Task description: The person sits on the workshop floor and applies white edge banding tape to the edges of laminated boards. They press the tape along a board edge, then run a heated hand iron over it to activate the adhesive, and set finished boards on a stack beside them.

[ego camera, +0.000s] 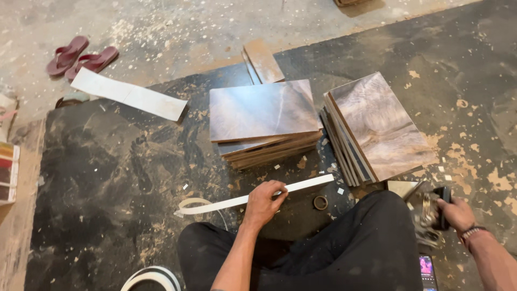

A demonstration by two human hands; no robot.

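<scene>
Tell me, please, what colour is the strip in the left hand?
White; the strip in the left hand shows best in the head view.

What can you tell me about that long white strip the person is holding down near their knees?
The white strip looks like thin, flexible edge banding. It lies nearly flat on the dark, dusty floor mat, running from a curled loop at its left end up toward the stacked panels. The left hand pinches it near the middle. Its right end stops beside the leaning panel stack.
</scene>
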